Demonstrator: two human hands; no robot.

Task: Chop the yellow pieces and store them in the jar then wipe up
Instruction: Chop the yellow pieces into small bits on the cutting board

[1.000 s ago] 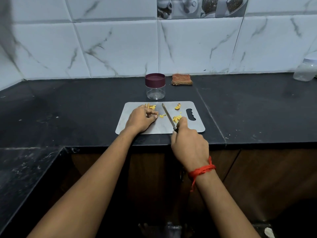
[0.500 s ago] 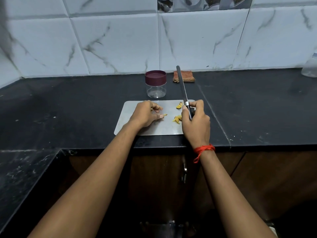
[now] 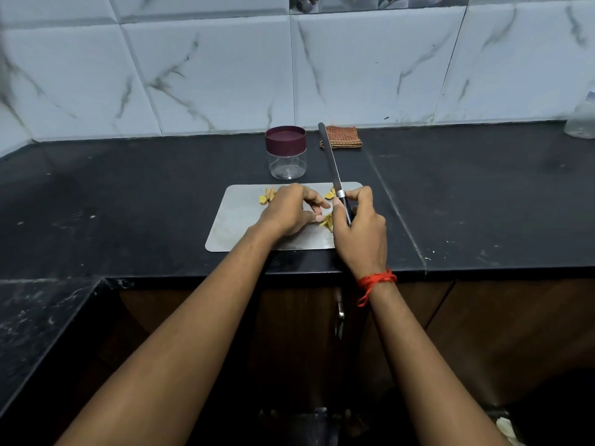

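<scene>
Centre of frame: one cutting board (image 3: 238, 220), one knife (image 3: 331, 165), three clusters of yellow pieces (image 3: 266, 197), one left hand (image 3: 286, 212), one right hand (image 3: 362, 231). Above: one jar (image 3: 286, 152), one cloth (image 3: 343, 136). Right edge: one bottle (image 3: 582, 119).

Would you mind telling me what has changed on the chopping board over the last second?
The right hand raised the knife off the chopping board; its blade now points away toward the wall. The left hand slid right, its fingers reaching the yellow pieces beside the right hand. Unchanged: the grip on the knife, the board, the closed jar, the folded cloth.
</scene>
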